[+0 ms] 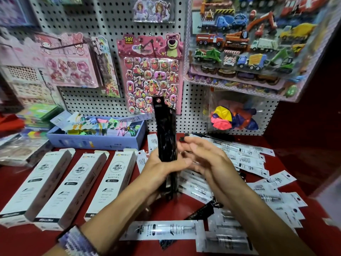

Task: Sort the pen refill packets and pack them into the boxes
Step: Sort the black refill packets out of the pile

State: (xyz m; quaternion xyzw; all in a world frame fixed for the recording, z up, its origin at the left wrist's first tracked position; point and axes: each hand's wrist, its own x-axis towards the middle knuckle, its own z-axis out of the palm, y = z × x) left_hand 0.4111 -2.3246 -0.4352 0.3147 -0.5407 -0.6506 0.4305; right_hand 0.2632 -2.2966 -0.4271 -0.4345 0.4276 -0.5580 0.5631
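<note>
Left hand (162, 166) gripping, right hand (204, 159) open-fingered.

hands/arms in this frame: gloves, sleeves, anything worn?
No gloves or sleeves: both forearms are bare to the frame edge. The left hand has a woven purple-and-white striped wristband with a dark edge. The right hand shows nothing worn.

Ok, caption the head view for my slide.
Left hand holds black packets upright, right hand open beside them, three white boxes on the red table.

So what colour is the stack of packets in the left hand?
Black, glossy; the stack of packets shows best in the head view.
</note>
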